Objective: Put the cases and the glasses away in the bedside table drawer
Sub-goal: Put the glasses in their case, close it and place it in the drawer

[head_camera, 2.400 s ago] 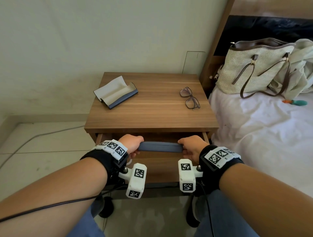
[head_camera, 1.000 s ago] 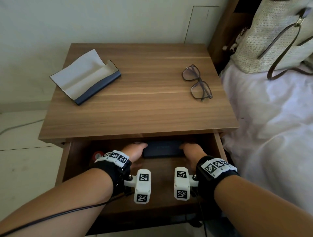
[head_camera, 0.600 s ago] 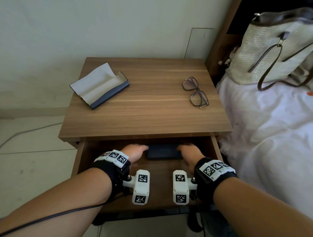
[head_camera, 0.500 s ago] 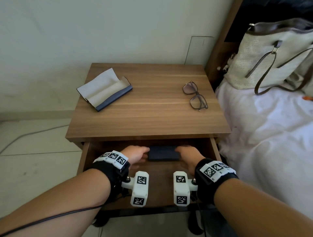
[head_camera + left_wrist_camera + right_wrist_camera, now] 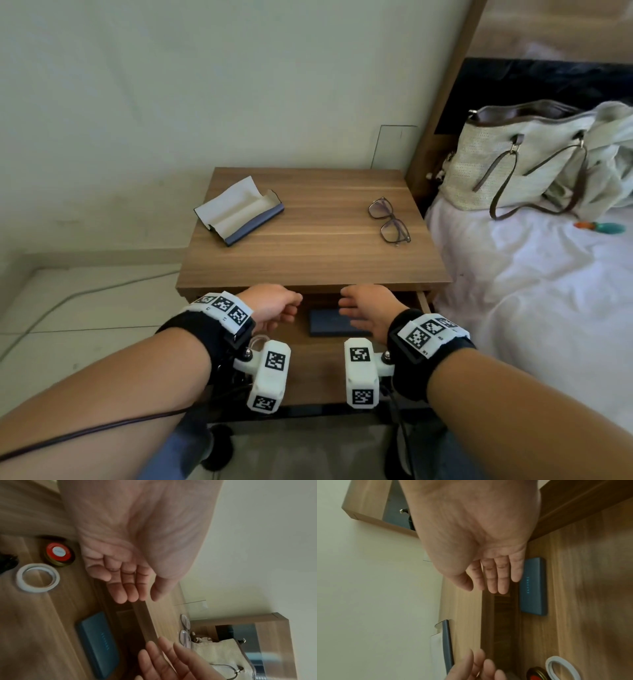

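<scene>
Head view: both hands, left hand point(image 5: 274, 305) and right hand point(image 5: 368, 308), hung loose and empty over the flat dark-blue closed case point(image 5: 337, 322) in the wooden drawer point(image 5: 308, 373). Next I'd guess: grab the open grey-lined case point(image 5: 239, 210) and the thin-framed glasses point(image 5: 390, 219) off the surface point(image 5: 315, 246).

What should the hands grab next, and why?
Probably the right hand should reach for the glasses. Both hands are empty, the left hand too. The closed blue case already lies in the open drawer, while the glasses and the open case sit on the bedside table.
</scene>
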A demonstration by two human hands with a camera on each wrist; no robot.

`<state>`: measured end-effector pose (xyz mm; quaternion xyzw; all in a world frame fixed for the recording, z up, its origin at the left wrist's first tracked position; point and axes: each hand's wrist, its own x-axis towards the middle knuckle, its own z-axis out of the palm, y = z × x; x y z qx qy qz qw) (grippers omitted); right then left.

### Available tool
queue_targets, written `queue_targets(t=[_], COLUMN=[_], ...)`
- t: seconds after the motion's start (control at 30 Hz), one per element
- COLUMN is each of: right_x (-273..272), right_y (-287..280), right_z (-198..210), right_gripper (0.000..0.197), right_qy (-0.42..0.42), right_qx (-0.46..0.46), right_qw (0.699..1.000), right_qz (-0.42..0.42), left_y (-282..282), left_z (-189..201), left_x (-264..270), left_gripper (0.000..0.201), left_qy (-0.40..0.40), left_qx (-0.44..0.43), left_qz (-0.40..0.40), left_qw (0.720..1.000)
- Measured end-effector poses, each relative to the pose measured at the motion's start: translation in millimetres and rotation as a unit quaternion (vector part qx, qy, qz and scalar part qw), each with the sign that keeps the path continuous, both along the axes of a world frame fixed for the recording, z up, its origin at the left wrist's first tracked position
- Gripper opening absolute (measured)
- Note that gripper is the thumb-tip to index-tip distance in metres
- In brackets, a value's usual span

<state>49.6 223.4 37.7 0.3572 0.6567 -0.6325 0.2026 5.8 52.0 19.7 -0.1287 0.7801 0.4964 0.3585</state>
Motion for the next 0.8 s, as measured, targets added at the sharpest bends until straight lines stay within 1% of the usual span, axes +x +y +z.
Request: queue_targets(t=[0.07, 0.13, 0.2, 0.3, 0.37, 0.5, 0.67, 0.8], right_x=[-4.7, -11.8, -21.1, -37.0, -48.9, -68.9, -91.4, -102.0], right_y=[-3.9, -8.1, -12.0, -17.9, -22.3, -28.0, -26.6, -26.0], right_z=[11.1, 22.5, 33.5, 49.7, 58.5, 65.1, 58.1, 47.2], right_gripper=[0.032, 0.031, 0.028, 0.025, 0.024, 0.026, 0.029, 0.030], right_qy=[0.014, 0.026, 0.042, 0.054, 0.054, 0.053, 0.043, 0.027], right_qx=[-0.011, -0.014, -0.008, -0.009, -0.013, -0.022, -0.031, -0.044], right_qw=[1.000, 1.000, 0.999, 0.999, 0.998, 0.998, 0.999, 0.999], right_qz=[-0.001, -0.003, -0.001, 0.001, 0.007, 0.011, -0.001, -0.013], left_y=[-8.1, -15.8, -21.8, -28.9, -35.5, -56.3, -78.1, -85.8], left_z=[10.4, 20.8, 30.1, 41.6, 46.5, 44.2, 30.4, 19.9], left_x=[-8.0, -16.5, -25.0, -41.3, -57.0, -89.3, -125.0, -144.0], left_gripper=[0.016, 0.019, 0.019, 0.012, 0.015, 0.026, 0.022, 0.027], left_qy=[0.029, 0.050, 0.060, 0.066, 0.071, 0.087, 0.086, 0.071], left_qx=[-0.005, -0.010, -0.014, -0.015, -0.021, -0.050, -0.068, -0.093], left_qz=[0.008, 0.037, 0.064, 0.101, 0.127, 0.179, 0.201, 0.213], left_qw=[1.000, 0.998, 0.996, 0.993, 0.989, 0.979, 0.973, 0.970])
